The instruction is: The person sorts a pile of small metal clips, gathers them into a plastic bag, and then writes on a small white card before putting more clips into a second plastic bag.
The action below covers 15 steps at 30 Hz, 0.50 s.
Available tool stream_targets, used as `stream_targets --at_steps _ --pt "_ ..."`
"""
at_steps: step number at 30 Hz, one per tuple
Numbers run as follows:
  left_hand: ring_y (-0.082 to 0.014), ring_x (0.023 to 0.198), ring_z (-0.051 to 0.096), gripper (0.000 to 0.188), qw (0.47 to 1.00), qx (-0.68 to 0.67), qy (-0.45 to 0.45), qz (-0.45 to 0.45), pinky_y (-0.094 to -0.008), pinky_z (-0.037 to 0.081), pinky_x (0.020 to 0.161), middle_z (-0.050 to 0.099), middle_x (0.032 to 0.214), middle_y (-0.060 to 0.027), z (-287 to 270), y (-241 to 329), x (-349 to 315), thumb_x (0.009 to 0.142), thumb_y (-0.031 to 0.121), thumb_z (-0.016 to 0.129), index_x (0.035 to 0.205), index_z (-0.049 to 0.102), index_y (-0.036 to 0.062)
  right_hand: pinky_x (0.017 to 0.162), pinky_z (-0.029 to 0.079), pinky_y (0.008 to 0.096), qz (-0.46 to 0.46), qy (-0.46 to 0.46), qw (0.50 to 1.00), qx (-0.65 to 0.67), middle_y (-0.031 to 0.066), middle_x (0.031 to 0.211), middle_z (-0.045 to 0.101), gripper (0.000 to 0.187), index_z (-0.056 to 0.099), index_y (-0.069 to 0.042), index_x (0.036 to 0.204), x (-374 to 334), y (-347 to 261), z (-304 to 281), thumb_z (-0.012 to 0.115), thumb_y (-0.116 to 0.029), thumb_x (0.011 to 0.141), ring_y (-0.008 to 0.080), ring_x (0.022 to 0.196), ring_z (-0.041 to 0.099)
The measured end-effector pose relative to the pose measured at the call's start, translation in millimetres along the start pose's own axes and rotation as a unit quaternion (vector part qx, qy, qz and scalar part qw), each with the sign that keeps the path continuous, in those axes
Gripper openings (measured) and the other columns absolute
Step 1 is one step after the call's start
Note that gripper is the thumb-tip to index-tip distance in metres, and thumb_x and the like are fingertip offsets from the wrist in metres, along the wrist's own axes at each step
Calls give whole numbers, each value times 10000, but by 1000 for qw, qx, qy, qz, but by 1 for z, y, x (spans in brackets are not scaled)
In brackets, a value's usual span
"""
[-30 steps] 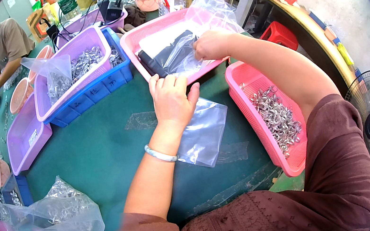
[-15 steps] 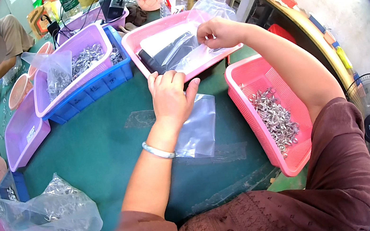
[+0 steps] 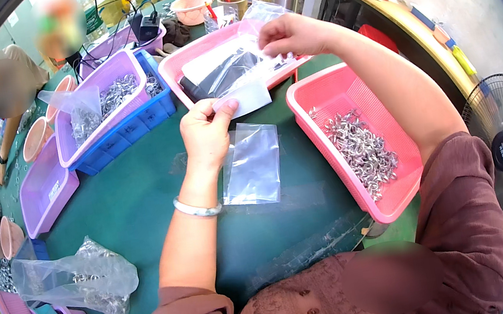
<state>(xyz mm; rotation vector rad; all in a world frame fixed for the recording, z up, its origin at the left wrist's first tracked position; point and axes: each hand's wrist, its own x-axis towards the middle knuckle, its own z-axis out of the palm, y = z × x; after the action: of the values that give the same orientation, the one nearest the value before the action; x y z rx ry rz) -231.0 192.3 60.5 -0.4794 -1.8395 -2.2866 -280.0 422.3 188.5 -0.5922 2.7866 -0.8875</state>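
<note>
- Pinching a small white rectangular sheet between thumb and fingers: left hand.
- Right hand: fingers curled, up and right of that grip, over the end of a pink plastic tray; can't tell if it grasps anything.
- Flat clear plastic bag: on green tabletop, just nearside of left grip.
- Pink mesh basket of silver metal rings: right of left grip.

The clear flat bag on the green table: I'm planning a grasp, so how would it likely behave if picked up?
The clear flat bag is probably floppy, its thin film showing wavy glints. It looks light, with nothing visible inside. Its glossy surface may feel slippery on the green table.
</note>
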Motion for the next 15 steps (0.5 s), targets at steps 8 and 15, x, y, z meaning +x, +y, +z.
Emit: stream_targets --at_steps 8,15 --pt "-46 659 510 126 994 -88 -41 -59 -202 415 599 614 738 14 5 32 -21 846 112 691 826 648 -5 823 494 409 77 70 873 -477 95 1009 661 188 672 -73 948 -23 108 2 560 -109 801 262 980 607" --pt "-119 795 608 128 982 -69 -45 -168 -254 489 720 654 891 -40 -31 65 -64 886 86 614 973 628 -8 757 484 385 68 81 800 -590 73 879 692 139 712 -100 797 -21 82 14 588 -154 765 228 907 634"
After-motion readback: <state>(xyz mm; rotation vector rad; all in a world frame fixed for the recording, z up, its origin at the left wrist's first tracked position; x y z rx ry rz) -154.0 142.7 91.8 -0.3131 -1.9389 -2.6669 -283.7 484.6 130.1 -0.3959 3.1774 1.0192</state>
